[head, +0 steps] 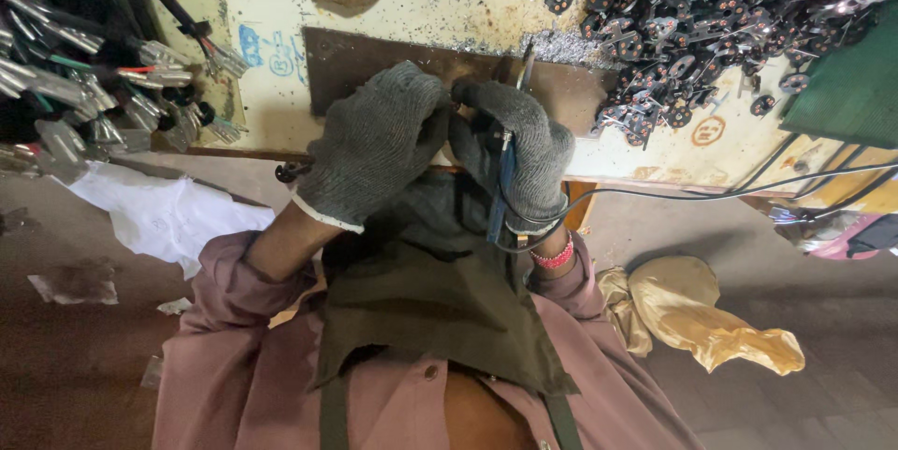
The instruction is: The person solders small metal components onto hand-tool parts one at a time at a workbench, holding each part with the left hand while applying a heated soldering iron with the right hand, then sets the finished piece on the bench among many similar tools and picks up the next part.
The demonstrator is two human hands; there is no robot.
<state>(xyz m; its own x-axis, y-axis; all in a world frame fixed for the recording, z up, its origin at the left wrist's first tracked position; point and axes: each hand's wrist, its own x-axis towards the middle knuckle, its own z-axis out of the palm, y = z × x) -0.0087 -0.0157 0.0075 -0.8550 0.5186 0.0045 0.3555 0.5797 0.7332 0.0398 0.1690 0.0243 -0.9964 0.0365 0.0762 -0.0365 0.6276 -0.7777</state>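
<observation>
While gripping a blue-handled iron (502, 181) in a fully closed, gloved right hand (526, 152), tip up and angled toward the far edge of the brown plate (365, 62). Left hand (376, 143) gloved too, curled nearly shut, fingertips pinched right against the right hand's knuckles; whatever sits in that pinch is hidden by the gloves, cannot tell. Both hands touching, low over the plate's near edge. Cable (711, 193) trailing from the iron off to the right. Grey filings (561, 46) scattered on the bench (449, 1) just beyond the tip. Further out: heap of dark round parts (711, 20) at right, bundled wires (84, 85) with metal ends at left, white rag (159, 211) and yellow cloth (711, 319) on the floor. Judging by the pose: mid-joint, tool being worked at a small piece held in the pinch. Next move calls for a steady left pinch, tip kept on the joint, cable clear of the heap.
</observation>
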